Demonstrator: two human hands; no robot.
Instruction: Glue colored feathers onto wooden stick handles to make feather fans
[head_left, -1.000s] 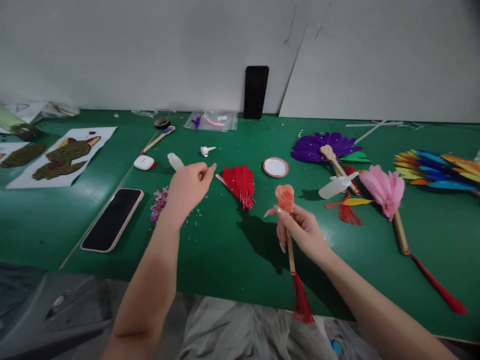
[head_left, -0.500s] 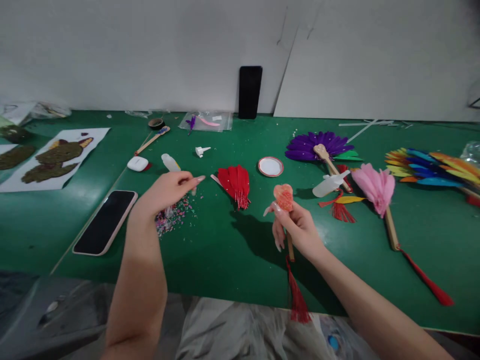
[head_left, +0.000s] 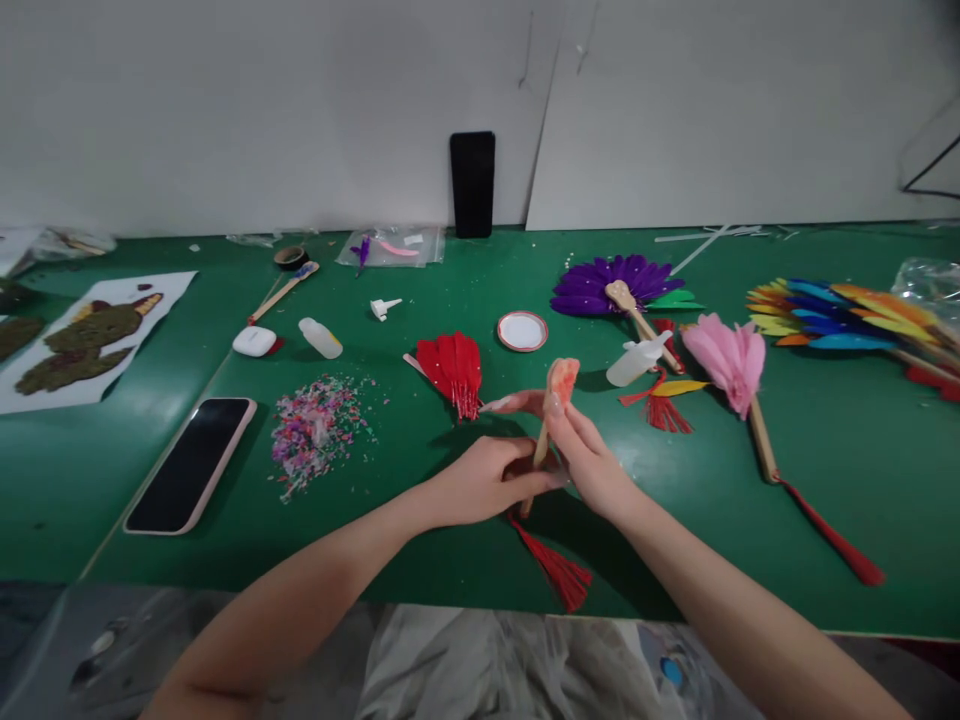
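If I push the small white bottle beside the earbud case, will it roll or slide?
The small white bottle lies on its side and looks round, so it would probably roll. It seems like light plastic, so the green table would hardly hold it.

No text, label, brand, number or sign can be read anywhere here; both phone screens are dark and blank.

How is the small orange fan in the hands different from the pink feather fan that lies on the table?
The orange fan is held up above the table by the left hand and right hand; the pink feather fan lies flat, untouched. The orange fan's head is small and bare of long feathers; the pink fan's head is wider, with full feathers. Both have a wooden handle with a red tassel.
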